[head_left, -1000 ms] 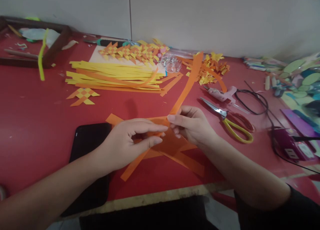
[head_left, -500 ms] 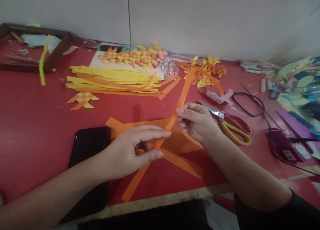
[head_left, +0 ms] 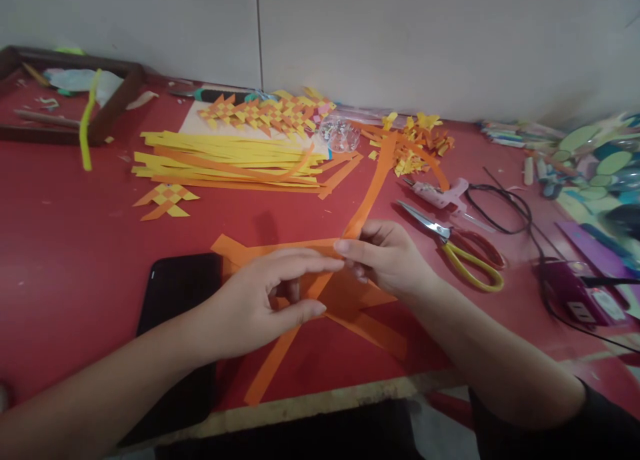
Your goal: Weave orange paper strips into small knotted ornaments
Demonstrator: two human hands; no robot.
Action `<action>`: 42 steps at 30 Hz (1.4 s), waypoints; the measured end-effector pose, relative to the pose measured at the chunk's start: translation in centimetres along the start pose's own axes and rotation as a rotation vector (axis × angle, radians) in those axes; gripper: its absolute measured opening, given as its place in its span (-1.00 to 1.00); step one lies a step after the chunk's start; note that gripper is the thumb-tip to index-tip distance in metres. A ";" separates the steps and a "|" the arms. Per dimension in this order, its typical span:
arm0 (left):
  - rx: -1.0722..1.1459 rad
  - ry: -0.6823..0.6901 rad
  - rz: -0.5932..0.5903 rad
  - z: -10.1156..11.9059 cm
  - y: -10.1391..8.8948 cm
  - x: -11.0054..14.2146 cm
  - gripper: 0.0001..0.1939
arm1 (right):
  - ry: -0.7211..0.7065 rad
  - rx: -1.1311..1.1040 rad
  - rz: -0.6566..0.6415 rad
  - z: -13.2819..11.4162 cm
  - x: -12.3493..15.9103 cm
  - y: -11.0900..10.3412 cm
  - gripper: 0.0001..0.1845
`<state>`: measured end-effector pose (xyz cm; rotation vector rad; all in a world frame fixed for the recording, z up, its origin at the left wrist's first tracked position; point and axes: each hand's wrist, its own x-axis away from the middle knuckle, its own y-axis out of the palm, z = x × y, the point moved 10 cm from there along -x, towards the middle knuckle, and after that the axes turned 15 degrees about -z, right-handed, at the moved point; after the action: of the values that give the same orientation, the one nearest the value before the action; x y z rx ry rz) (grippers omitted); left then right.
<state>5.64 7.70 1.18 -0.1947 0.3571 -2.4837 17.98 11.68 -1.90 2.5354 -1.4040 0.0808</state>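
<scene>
The right hand [head_left: 393, 257] pinches a long orange paper strip [head_left: 377, 180] between thumb and fingers. Just beside that grip, the left hand [head_left: 267, 303] has thumb and fingers spread around the strip's lower part. Beneath both lie wider orange strips [head_left: 370, 330]; scissors [head_left: 445, 237] rest beyond the right hand.

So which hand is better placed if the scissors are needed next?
Probably the right hand: it is nearer the scissors, though its fingers pinch an orange strip. The left hand is farther away.
</scene>
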 end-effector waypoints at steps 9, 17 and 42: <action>0.019 -0.054 0.006 -0.5 0.3 0.2 -0.57 | 0.060 -0.154 0.139 -0.3 0.0 -1.7 -0.60; -0.006 -0.010 0.132 0.4 -1.2 0.4 -0.79 | 0.025 -0.163 0.100 -0.3 -0.1 -0.8 -0.63; 0.125 -0.113 0.141 -1.1 -0.8 0.4 -0.73 | 0.054 -0.090 0.059 0.8 -0.2 0.4 -0.66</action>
<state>4.59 8.30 0.40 -0.2489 0.1622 -2.3350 17.47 11.44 -2.60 2.4017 -1.4294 0.0931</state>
